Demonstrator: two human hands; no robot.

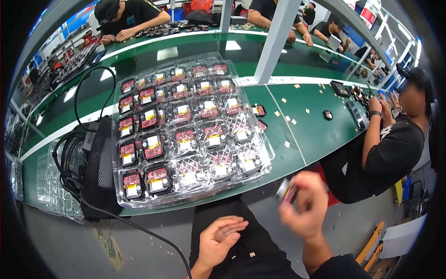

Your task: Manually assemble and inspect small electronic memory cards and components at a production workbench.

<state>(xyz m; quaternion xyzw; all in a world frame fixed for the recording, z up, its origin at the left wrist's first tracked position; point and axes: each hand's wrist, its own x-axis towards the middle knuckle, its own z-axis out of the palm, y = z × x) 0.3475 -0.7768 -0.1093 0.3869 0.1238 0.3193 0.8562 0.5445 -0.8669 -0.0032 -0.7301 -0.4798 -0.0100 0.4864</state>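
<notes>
One blurred black unit [291, 192] | long axis slants upper-right | facing unclear

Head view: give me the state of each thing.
Left hand, open, nothing seen in it
Right hand, blurred, pinching a small device
Clear tray, loaded with rows of devices
Table, strewn with small tan pieces
Cable, partly coiled, one length hanging off the table
Lone device, lying right of the tray

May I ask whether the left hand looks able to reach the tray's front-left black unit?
Probably yes: the left hand appears empty, and nothing seems to block its way to that black unit.
</notes>
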